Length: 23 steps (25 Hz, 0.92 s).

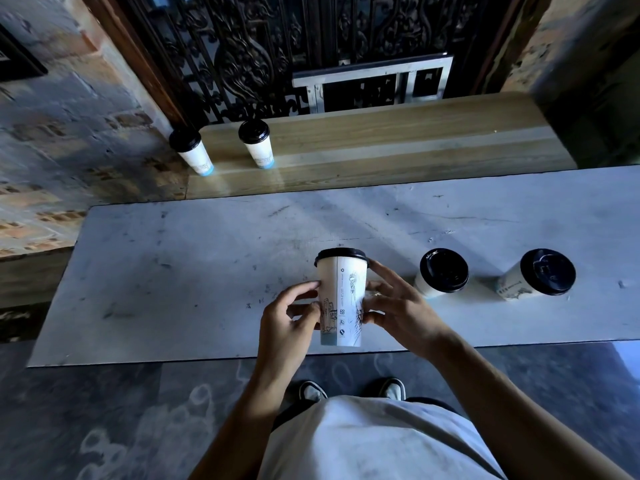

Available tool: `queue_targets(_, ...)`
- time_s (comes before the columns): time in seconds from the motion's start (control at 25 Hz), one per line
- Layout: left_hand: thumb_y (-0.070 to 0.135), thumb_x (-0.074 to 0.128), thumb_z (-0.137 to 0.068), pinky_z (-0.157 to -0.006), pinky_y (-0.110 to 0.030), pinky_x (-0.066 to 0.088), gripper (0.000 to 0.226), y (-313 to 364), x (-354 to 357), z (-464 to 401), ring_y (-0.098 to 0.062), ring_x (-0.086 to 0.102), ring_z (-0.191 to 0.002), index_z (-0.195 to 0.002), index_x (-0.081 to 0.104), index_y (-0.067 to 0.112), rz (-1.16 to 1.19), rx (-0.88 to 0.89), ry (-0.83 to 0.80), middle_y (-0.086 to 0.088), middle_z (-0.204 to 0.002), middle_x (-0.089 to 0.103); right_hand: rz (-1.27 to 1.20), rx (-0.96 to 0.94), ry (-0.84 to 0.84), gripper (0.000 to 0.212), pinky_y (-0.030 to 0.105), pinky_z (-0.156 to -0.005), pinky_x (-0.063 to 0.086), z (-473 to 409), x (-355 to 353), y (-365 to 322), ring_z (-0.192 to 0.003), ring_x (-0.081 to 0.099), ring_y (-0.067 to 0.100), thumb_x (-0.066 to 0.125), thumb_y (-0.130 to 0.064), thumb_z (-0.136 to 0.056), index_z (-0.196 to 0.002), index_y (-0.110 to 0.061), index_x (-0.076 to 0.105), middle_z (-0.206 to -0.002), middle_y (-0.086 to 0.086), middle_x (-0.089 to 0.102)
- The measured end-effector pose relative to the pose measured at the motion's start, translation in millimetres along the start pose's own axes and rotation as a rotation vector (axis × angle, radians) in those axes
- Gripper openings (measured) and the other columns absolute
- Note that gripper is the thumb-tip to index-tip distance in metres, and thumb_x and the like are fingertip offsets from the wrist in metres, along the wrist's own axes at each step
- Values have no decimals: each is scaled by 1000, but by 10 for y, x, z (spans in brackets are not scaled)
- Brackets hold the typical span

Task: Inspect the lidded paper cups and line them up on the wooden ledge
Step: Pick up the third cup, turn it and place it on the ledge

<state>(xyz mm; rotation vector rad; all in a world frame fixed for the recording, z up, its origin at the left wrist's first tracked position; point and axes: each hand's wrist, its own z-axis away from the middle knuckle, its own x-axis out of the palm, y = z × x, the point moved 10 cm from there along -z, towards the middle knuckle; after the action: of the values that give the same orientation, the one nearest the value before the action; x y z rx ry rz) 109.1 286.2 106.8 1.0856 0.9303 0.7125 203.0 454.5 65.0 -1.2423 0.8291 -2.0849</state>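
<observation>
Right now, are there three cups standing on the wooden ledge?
No, only two cups stand on the wooden ledge; both hands hold a third.

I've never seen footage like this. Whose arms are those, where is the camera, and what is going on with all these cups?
There is no machine here. A person wears a wide-angle camera on the head, so you look forward and down along their own arms, with their shirt and shoes at the bottom.

The left hand and right hand hold one paper cup with a black lid between them, upright, its printed side turned toward the camera, as if being checked.

Below it is a pale, scuffed table. Two more lidded cups wait on it to the right: the nearer cup and the far-right cup.

Beyond the table runs a wooden ledge. Two cups already stand at its left end: the corner cup and its neighbour. Behind is a dark carved screen.
</observation>
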Motion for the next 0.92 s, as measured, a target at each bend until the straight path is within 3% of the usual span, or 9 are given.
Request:
queue_targets(0.08, 2, 66, -88, -79, -35, 65, 46, -5, 0, 6, -15, 76, -95, -101, 75, 44, 2, 6, 0, 12, -103, 80, -16, 7, -22, 72, 33, -63, 54, -3, 22, 33, -79, 69, 23, 65, 7, -77, -144, -12, 50, -103, 15, 73)
queue_targets(0.24, 29, 71, -81, -87, -38, 63, 19, -57, 33, 34, -13, 77, -95, -98, 75, 37, 74, -38, 7, 11, -99, 81, -12, 13, 5, 71, 31, -61, 51, -17, -29, 63, -73, 65, 21, 71, 4, -74, -140, -15, 54, -93, 10, 72)
queue_targets(0.4, 49, 76, -71, -88, -36, 61, 36, -81, 117, 65, -9, 76, -94, -99, 73, 26, 133, -58, -51, 11, -100, 81, 31, 20, 33, 82, 33, -65, 51, -30, -90, 33, -79, 67, 21, 85, -9, -65, -141, -18, 55, -94, 9, 68)
queue_targets(0.52, 44, 77, -74, -81, -33, 63, 32, -97, 144, 65, -11, 77, -94, -100, 73, 24, 125, -52, -73, 10, -100, 81, 18, 19, 30, 83, 37, -72, 56, -21, -84, 29, -88, 70, 22, 87, -13, -66, -142, -23, 55, -95, 6, 70)
queue_targets(0.72, 30, 68, -82, -75, -12, 56, 16, -130, 139, 25, -3, 75, -96, -96, 74, 34, 123, -80, -57, 19, -98, 80, -89, 16, 19, 67, 42, -77, 56, -1, -73, 26, -78, 66, 20, 73, -1, -79, -139, -29, 60, -93, 8, 66)
queue_targets(0.92, 32, 64, -83, -74, -14, 56, 18, -168, 140, 2, -2, 76, -94, -92, 76, 42, 100, -97, -41, 20, -98, 80, -69, -4, 22, 71, 47, -83, 57, 6, -70, 6, -87, 69, 27, 63, 13, -80, -136, -31, 62, -100, 13, 69)
